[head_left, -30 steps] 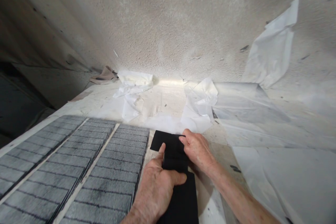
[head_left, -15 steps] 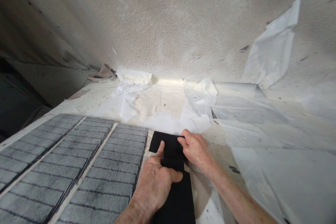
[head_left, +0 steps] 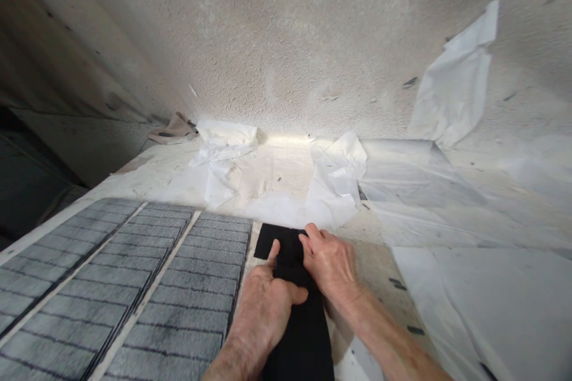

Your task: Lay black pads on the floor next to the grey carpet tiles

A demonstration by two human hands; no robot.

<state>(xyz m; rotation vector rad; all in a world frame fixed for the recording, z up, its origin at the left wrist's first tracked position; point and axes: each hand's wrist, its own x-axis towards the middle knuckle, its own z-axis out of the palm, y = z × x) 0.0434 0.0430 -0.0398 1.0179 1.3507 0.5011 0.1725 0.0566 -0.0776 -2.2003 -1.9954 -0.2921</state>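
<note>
A long black strip of flat, matte material, perhaps fabric or foam, lies at the bottom centre. A small flap or fold crosses it near its far end. My left hand grips it from the left, with thumb and index finger spread over its top and the other fingers hidden. At the far right corner, my right hand is closed with thumb and fingertips pinching the strip's edge. Left of the strip are grey felt-like panels marked with black lines, separated by pale bands.
Crumpled white sheets lie along the back of the pale surface, against a rough, speckled wall. Clear plastic film covers the right side. Another white piece clings to the wall. A beige scrap lies at the back left.
My right hand has moved slightly left and turned inward at the strip's corner, covering more of its right edge. My left hand has barely moved. The view has shifted a little.
</note>
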